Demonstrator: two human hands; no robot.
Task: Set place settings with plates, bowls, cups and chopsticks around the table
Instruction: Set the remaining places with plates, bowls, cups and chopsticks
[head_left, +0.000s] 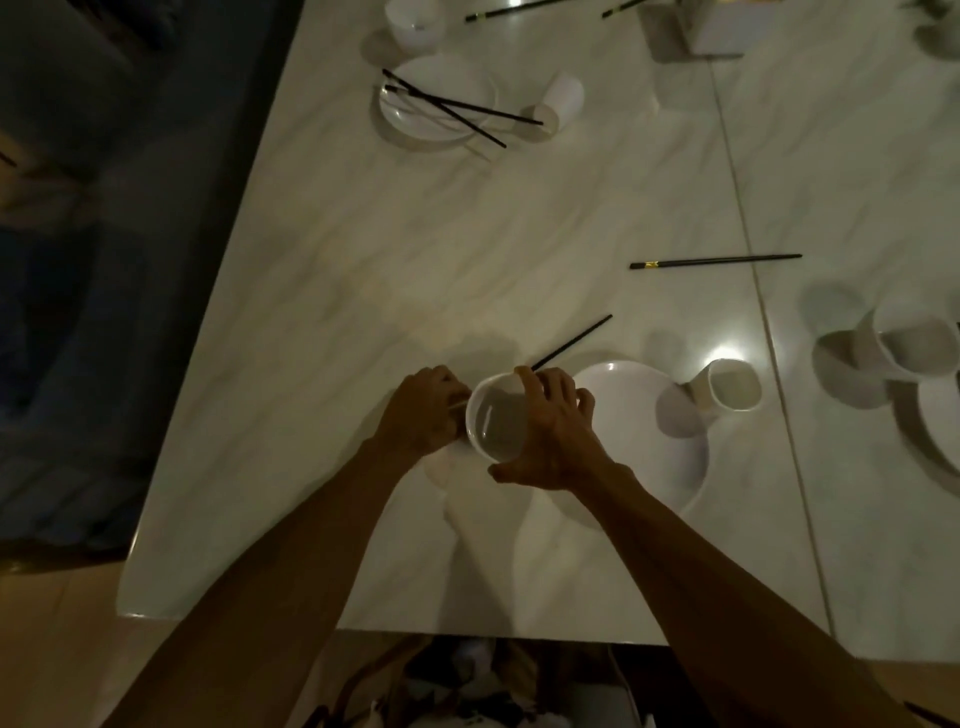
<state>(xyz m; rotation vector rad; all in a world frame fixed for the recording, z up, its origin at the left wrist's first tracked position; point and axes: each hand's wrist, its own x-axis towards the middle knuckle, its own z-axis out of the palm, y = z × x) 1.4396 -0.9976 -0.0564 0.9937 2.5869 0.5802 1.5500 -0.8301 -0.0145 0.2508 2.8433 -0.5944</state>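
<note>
1. Right hand (550, 431): fingers spread, clamped over rim of white bowl (493, 423), just left of plate (649, 441)
2. Left hand (421, 410): fingers curled against bowl's left side; contents of grip not discernible
3. Black chopstick (571, 340): long axis up-right from behind right hand; hidden near end in line with left hand

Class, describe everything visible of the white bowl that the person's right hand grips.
The white bowl is round, deep, plain and glossy, seemingly empty, mouth up. It is low over the table, near its front edge, left of a white plate. The right hand grips its rim from above, fingers on the far side, thumb near; the left hand is at its left side.
</note>
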